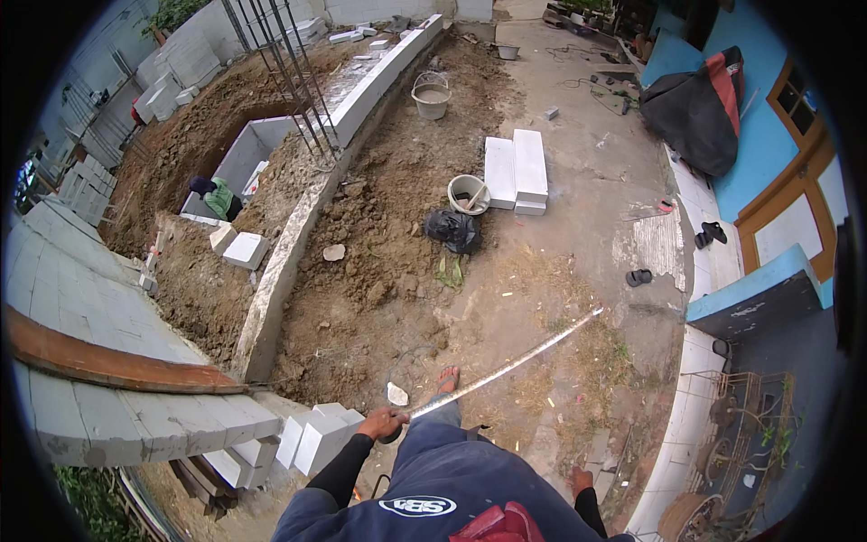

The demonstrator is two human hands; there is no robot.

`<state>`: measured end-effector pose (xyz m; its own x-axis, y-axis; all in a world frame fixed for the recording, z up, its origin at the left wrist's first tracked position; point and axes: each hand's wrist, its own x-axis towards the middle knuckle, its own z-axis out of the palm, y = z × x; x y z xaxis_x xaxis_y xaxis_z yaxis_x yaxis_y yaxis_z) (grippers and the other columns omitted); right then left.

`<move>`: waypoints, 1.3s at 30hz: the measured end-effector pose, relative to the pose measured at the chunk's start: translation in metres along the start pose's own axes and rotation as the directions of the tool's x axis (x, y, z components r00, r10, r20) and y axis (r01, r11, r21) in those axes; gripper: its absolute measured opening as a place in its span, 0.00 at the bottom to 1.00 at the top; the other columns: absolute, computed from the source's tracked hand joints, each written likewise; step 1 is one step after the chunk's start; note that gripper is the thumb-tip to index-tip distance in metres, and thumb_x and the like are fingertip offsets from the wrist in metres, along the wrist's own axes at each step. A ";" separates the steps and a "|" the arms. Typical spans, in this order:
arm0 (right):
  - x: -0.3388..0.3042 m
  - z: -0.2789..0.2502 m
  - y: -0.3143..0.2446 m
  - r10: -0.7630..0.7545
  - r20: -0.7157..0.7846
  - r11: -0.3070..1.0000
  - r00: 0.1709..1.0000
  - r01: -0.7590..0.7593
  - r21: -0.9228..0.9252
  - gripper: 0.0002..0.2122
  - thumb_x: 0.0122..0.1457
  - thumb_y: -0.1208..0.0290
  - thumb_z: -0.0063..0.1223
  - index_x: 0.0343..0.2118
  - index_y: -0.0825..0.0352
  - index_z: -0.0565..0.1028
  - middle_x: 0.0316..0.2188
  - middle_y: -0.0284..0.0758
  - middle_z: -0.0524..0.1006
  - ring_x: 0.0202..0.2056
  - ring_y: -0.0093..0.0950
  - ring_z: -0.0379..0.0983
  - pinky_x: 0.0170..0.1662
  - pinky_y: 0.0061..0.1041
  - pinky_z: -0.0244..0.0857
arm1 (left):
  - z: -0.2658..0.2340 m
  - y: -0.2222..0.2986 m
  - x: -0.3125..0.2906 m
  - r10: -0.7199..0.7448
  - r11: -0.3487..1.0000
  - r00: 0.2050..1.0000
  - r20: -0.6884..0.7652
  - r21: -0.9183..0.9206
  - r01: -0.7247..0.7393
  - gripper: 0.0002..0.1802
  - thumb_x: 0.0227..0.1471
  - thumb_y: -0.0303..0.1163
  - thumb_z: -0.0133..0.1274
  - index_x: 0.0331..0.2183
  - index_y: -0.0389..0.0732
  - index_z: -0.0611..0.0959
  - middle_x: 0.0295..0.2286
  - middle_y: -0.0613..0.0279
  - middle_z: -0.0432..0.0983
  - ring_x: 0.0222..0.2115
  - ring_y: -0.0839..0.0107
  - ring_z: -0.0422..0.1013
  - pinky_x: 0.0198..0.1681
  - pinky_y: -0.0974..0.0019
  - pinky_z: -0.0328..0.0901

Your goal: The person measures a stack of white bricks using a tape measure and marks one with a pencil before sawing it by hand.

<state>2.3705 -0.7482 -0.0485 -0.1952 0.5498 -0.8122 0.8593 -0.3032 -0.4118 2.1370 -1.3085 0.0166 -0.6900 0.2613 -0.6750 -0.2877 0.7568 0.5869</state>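
Note:
My left hand (pixel 383 422) is closed around a tape measure, just left of my body. Its pale blade (pixel 506 368) reaches out to the right and away over the ground, the far end free above a patch of dry grass. The tape's case is mostly hidden by my hand. Low at my right side hangs my right hand (pixel 578 478), small in the picture, its fingers seemingly loose and nothing visible in them. My bare foot (pixel 449 378) shows beside the blade. A pale stone chunk (pixel 396 394) lies near my left hand, and white blocks (pixel 322 439) are stacked to its left.
Ahead stand a bucket with tools (pixel 469 194), a black plastic bag (pixel 453 231) and long white blocks (pixel 531 167). A low concrete wall (pixel 289 271) runs along the dug soil at left. Another person (pixel 217 198) is in a pit. Sandals (pixel 638 277) lie at right.

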 end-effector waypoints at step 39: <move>0.371 -0.045 -0.766 0.022 0.145 0.971 0.989 -0.056 0.234 0.22 0.59 0.58 0.49 0.52 0.67 0.70 0.41 0.37 0.77 0.39 0.36 0.76 0.35 0.35 0.69 | -0.199 0.511 0.668 -0.621 0.668 0.753 0.219 -0.354 0.654 0.15 0.50 0.39 0.51 0.30 0.40 0.86 0.27 0.58 0.82 0.26 0.72 0.77 0.29 0.66 0.68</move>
<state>1.6614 -0.2771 -0.0161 -0.2427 0.4247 -0.8722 0.7345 -0.5069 -0.4512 1.3974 -0.8664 -0.0456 -0.1951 -0.1418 -0.9705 -0.8790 0.4643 0.1089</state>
